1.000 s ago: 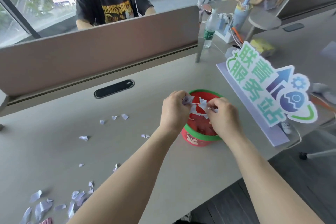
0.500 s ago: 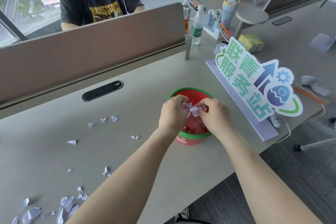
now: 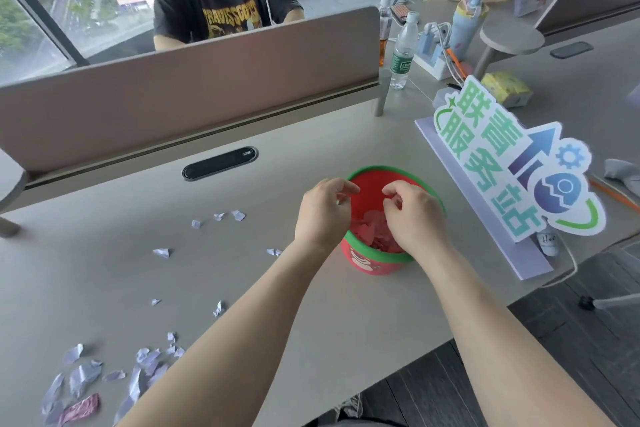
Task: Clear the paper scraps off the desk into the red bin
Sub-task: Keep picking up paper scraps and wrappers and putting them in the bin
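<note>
Paper scraps are scattered across the left side of the tabletop, with the biggest heap piled at the near left edge and a few loose bits further back. More scraps are seen lying inside the red bin, which is parked mid-tabletop beside a standing sign. Both grips are held over the bin: left hand and right hand, fingers loosely curled, nothing held in either.

Both hands hover over the red bin, the left hand and right hand loosely curled, holding nothing; paper scraps lie scattered across the tabletop.
</note>
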The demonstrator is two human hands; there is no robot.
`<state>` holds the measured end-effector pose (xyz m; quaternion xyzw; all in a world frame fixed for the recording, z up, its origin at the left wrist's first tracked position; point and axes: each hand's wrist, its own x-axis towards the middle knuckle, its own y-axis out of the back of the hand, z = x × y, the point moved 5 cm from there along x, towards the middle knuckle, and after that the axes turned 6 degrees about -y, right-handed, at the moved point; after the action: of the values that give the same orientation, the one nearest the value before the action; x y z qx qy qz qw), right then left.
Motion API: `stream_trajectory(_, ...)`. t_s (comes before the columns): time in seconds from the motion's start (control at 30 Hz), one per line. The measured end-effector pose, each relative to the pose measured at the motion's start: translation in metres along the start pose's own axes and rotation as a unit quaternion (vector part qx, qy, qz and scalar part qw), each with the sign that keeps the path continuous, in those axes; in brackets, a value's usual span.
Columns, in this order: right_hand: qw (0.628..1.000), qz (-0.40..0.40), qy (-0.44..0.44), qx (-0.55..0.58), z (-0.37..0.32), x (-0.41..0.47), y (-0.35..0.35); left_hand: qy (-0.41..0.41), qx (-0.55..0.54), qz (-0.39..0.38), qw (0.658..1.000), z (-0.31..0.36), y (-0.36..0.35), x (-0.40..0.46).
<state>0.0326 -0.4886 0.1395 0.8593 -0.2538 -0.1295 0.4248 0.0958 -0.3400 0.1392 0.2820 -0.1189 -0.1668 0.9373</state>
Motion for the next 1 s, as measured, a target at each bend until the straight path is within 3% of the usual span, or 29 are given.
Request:
stream_trajectory(0.23, 0.994, -0.034, 0.099, 0.026, -0.06, -0.023, -0.038, 0.065, 0.033, 0.041, 0.996, -0.059, 0.058, -0.03)
stream_trajectory(0.47, 0.965, -0.192, 0.181, -0.003, -0.128, -0.077, -0.126, 0.172, 0.076, 0.081, 0.979, -0.142, 0.125, -0.092)
stream_trajectory(0.8, 0.879, -0.387, 0.237, -0.146, -0.158, -0.165, -0.244, 0.299, 0.089, 0.149, 0.938, -0.231, 0.194, -0.207)
stream_trajectory(1.0, 0.841, -0.418, 0.262, -0.224, -0.159, -0.204, -0.29, 0.36, 0.141, 0.051, 0.921, -0.267, 0.201, -0.255)
